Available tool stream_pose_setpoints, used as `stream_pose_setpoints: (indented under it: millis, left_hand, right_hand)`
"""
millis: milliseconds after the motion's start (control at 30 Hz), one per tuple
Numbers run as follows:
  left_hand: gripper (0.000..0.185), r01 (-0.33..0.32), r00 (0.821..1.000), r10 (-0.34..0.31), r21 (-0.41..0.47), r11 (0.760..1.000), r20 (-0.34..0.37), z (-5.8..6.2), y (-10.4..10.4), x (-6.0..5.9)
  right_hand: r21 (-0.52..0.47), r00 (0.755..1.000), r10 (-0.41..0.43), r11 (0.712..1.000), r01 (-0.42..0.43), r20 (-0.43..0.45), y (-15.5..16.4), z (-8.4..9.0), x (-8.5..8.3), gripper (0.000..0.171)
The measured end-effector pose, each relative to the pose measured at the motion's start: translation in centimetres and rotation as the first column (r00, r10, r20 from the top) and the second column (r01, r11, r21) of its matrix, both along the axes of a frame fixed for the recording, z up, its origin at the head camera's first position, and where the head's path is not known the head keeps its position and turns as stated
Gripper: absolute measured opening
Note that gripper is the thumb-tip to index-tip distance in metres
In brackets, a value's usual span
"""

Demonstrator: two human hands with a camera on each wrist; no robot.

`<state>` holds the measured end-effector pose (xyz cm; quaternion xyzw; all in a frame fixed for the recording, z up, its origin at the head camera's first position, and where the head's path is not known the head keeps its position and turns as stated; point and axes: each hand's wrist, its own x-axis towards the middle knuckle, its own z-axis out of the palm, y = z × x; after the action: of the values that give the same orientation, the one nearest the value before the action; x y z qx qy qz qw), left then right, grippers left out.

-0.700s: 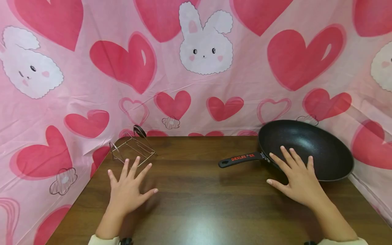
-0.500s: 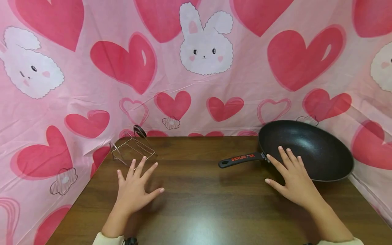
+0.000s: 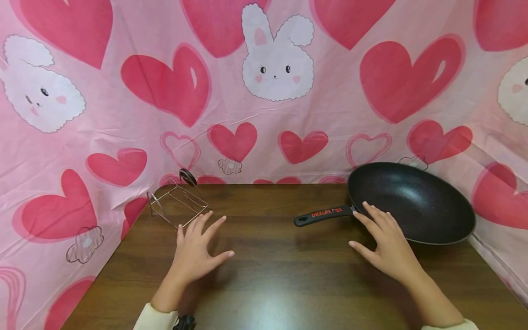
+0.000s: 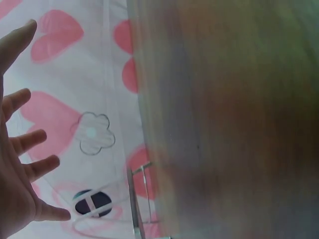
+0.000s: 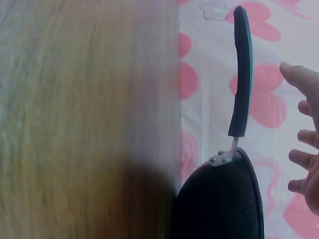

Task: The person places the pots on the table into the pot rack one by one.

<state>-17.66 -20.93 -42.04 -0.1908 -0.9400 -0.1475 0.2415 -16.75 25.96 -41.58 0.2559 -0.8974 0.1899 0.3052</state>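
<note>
A black frying pan (image 3: 429,206) stands at the right of the table, its handle (image 3: 323,215) with red lettering pointing left. My right hand (image 3: 385,250) hovers in front of the pan's near left rim, fingers spread and holding nothing; in the right wrist view the pan's handle (image 5: 242,74) and the fingers are apart. At the back left sits a thin metal wire rack (image 3: 179,204) with a dark round piece (image 3: 188,177) at its top. My left hand (image 3: 195,254) is held nearer to me than the rack, fingers apart with nothing in them.
The brown wooden table (image 3: 264,247) reaches back to a pink cloth (image 3: 272,114) printed with hearts and rabbits, which also hangs along both sides. A dark band (image 3: 184,322) is on the left wrist by a cream sleeve (image 3: 156,317).
My left hand has moved to the right, and my right hand has moved a little to the left. Their fingers look slightly more bent. The pan and rack stay put.
</note>
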Motion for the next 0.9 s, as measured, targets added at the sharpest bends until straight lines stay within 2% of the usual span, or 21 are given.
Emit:
stream_pose_setpoints:
  millis: [200, 367, 600, 767, 833, 900]
  left_hand:
    - [0.086, 0.040, 0.998, -0.043, 0.055, 0.998, 0.044, 0.0, 1.7, -0.2]
    - [0.083, 0.081, 0.995, -0.088, 0.104, 0.991, 0.057, 0.1, 3.2, -0.5]
    - [0.078, 0.168, 0.982, -0.180, 0.178, 0.970, 0.052, -0.1, 5.6, -1.4]
    - [0.071, 0.237, 0.957, -0.273, 0.272, 0.932, 0.100, -0.2, 7.2, -2.0]
    - [0.067, 0.256, 0.940, -0.313, 0.323, 0.911, 0.135, -0.2, 7.8, -2.2]
    - [0.063, 0.269, 0.921, -0.349, 0.370, 0.889, 0.170, -0.3, 8.3, -2.3]
  right_hand:
    - [-0.046, 1.000, 0.008, 0.999, -0.009, -0.009, -0.7, -0.1, -0.1, 0.068]
    - [-0.121, 1.000, 0.020, 0.993, -0.019, 0.008, -1.7, -0.4, -0.1, 0.064]
    - [-0.241, 0.996, -0.022, 0.970, 0.042, 0.085, -3.1, -0.9, 0.3, 0.049]
    - [-0.301, 0.983, -0.052, 0.948, 0.105, 0.177, -3.3, -0.9, 0.0, 0.034]
    - [-0.341, 0.965, -0.046, 0.930, 0.136, 0.258, -3.3, -0.8, -0.1, 0.030]
    - [-0.387, 0.935, -0.030, 0.905, 0.175, 0.353, -3.4, -0.6, -0.1, 0.028]
